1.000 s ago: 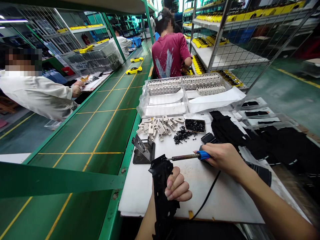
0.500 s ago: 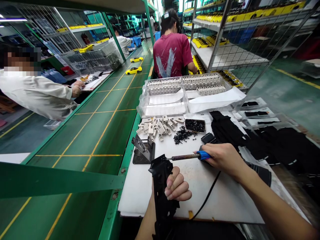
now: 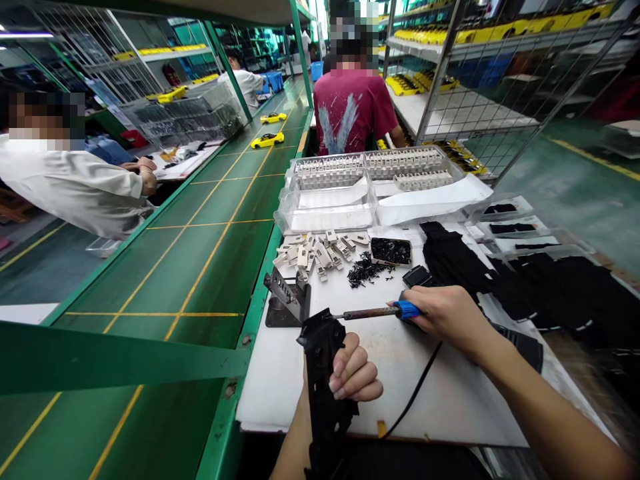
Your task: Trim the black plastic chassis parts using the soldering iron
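In my left hand (image 3: pixel 356 373) I grip a long black plastic part (image 3: pixel 323 373), upright and tilted slightly, over the near edge of the white table. My right hand (image 3: pixel 445 313) is wrapped around the blue handle of a soldering iron (image 3: pixel 367 313). Its tip points left and meets, or nearly meets, the upper end of the black part; contact is too small to tell. Behind the part stands a metal soldering iron stand (image 3: pixel 287 300). Farther back lie a heap of pale plastic pieces (image 3: pixel 320 253), loose small black bits (image 3: pixel 365 271) and a small box (image 3: pixel 391 251) filled with more black bits.
Clear plastic trays (image 3: pixel 327 217) with rows of pale parts stand at the table's back. Black pieces (image 3: pixel 565 287) are piled to the right. A green conveyor belt (image 3: pixel 200 233) carrying yellow toy cars (image 3: pixel 267 141) runs along the left. Co-workers sit ahead and across the belt.
My hands, the black part and the soldering iron stay practically still. The co-worker ahead in the red shirt has shifted to the right, and the co-worker at left has moved a hand.
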`<state>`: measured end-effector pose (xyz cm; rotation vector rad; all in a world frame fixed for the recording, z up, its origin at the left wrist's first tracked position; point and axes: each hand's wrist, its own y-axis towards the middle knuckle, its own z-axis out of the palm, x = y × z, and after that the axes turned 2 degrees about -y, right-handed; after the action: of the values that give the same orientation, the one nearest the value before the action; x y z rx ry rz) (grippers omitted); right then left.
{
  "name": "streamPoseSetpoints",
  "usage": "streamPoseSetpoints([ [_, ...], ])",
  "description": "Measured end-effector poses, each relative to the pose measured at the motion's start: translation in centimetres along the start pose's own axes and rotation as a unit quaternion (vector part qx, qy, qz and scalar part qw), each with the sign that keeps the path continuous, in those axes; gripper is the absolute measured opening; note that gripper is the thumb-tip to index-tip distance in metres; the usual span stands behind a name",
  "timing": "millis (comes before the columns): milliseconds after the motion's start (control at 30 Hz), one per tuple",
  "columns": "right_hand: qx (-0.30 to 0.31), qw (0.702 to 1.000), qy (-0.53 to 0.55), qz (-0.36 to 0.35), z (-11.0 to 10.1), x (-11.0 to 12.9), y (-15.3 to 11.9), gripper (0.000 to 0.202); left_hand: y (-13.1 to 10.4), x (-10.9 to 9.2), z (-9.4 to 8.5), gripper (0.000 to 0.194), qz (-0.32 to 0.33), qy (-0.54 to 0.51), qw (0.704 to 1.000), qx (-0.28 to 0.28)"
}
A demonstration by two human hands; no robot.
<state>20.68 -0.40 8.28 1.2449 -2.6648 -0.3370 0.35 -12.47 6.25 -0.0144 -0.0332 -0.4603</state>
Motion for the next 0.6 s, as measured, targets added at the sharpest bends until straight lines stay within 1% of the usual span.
streamPoseSetpoints([
  [133, -0.003, 1.0, -0.004, -0.003, 0.1, -0.1, 0.0, 0.024, -0.2, 0.1, -0.2, 0.04, 0.006, 0.012, 1.0, -0.026],
  [233, -0.019, 1.0, 0.016, 0.0, 0.2, -0.2, -0.2, 0.024, -0.1, -0.3, -0.4, 0.045, 0.018, 0.052, 0.998, -0.036],
  [300, -0.05, 0.997, 0.057, 0.028, 0.2, -0.1, 0.0, 0.028, 0.2, -1.0, -0.4, 0.048, 0.033, 0.099, 0.994, -0.045],
  [333, -0.074, 0.992, 0.089, 0.053, 0.3, 0.1, 0.3, 0.03, 0.4, -1.5, -0.3, 0.048, 0.043, 0.125, 0.99, -0.056],
  [400, -0.127, 0.971, 0.162, 0.12, 0.6, 1.0, 1.5, 0.034, 0.8, -2.3, -0.1, 0.049, 0.071, 0.17, 0.977, -0.104],
  [433, -0.146, 0.957, 0.195, 0.156, 0.9, 1.6, 2.4, 0.035, 1.0, -2.7, 0.0, 0.048, 0.094, 0.187, 0.967, -0.143],
  [467, -0.155, 0.944, 0.22, 0.192, 1.4, 2.3, 3.6, 0.035, 1.0, -2.9, 0.0, 0.045, 0.133, 0.2, 0.952, -0.191],
  [500, -0.149, 0.933, 0.238, 0.226, 2.0, 3.1, 4.9, 0.034, 0.8, -3.1, 0.1, 0.04, 0.184, 0.21, 0.929, -0.244],
  [567, -0.096, 0.921, 0.253, 0.281, 3.7, 4.5, 7.9, 0.025, 0.2, -3.0, 0.0, 0.029, 0.275, 0.247, 0.868, -0.333],
  [600, -0.062, 0.917, 0.255, 0.302, 4.7, 5.0, 9.4, 0.019, -0.4, -2.8, -0.1, 0.027, 0.303, 0.279, 0.839, -0.356],
])
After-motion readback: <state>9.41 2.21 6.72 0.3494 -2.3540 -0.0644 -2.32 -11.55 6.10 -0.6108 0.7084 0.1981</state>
